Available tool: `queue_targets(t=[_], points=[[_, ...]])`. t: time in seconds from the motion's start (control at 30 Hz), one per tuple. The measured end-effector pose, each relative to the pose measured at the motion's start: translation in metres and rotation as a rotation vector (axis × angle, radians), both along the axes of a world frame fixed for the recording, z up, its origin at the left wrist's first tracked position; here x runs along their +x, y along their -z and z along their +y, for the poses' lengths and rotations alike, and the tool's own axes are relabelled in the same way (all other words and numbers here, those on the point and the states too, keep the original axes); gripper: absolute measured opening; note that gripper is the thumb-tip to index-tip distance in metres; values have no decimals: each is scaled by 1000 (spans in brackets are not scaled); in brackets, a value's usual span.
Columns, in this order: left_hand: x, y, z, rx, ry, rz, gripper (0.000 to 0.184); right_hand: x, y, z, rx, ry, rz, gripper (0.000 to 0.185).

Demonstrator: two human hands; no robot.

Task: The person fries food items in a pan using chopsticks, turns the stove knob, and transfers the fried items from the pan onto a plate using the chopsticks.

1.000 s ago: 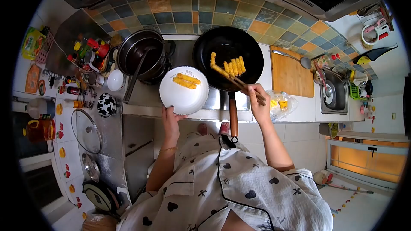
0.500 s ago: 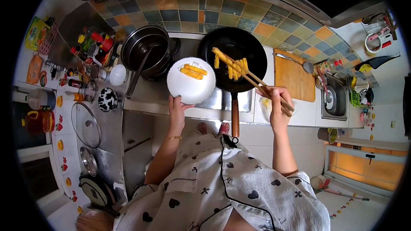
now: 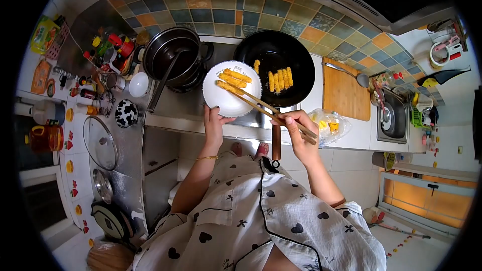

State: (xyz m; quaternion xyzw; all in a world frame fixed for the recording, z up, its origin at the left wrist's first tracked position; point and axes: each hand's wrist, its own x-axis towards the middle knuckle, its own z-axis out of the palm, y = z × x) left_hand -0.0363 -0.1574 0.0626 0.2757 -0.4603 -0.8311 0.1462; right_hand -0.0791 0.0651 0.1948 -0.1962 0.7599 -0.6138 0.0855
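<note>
My left hand (image 3: 214,126) grips the near rim of a white plate (image 3: 235,105), which is held up at the left edge of a black frying pan (image 3: 296,68). My right hand (image 3: 297,133) is closed on a pair of wooden chopsticks (image 3: 268,110). Their tips are over the plate, at a golden fried stick (image 3: 230,88) lying beside two other fried sticks (image 3: 237,75). In the pan, several more fried sticks (image 3: 280,80) lie side by side in a row, with one smaller piece (image 3: 256,66) apart at the left.
A dark pot (image 3: 170,55) with a ladle in it stands left of the pan. To the right are a wooden cutting board (image 3: 346,90), a plastic bag (image 3: 329,126) with yellow pieces and a sink (image 3: 394,123). The pan's wooden handle (image 3: 275,145) juts over the counter's front edge.
The chopsticks have swung left from the pan to the plate, bringing a third fried stick onto it. The plate has shifted slightly right. My right hand has moved left, uncovering the plastic bag.
</note>
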Motion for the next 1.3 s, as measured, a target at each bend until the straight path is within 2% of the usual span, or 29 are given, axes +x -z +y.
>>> queue_targets(t=[0.13,0.33,0.43,0.57,0.67,0.87,1.07,1.3], points=[[1,2,0,9,-4,14,38,-4,4,1,10,-12,16,22],[3,5,0,8,-16,17,39,-3,5,4,-166,5,-52,22],[7,8,-1,29,-51,-13,40,-8,-10,13,-250,82,-39,22],[18,13,-7,14,-57,-39,41,-28,5,27,-335,230,-2,25],[28,21,-13,-1,-64,-46,42,-51,45,23,-300,354,-46,24],[42,21,-18,-16,-75,-62,42,-86,125,-12,-303,358,-103,22],[47,18,-20,-29,-74,-37,40,-92,144,-36,-335,416,-120,21],[46,20,-22,-16,-75,-44,38,-87,131,-33,-131,391,-53,25]])
